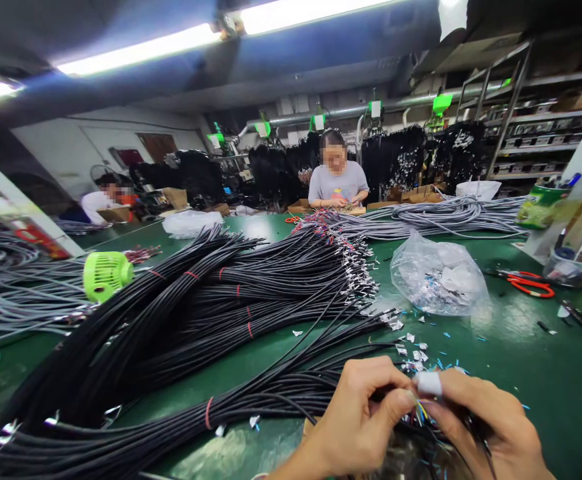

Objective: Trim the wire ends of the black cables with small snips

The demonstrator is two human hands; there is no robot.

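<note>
Evidently, the left hand [363,420] and right hand [501,417] pinch thin colored wires [423,411] between them, above the green table [501,347]; fingers partly obscure the grip. Uneven pull could strain the wires; nearby white scraps [419,356] could catch among them.

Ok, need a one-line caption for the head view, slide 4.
Left hand and right hand meet at thin coloured wires, beside bundled black cables on a green table.

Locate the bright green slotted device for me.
In the head view, the slotted device sits at the left of the table, between the grey cables and the black cables.
</note>
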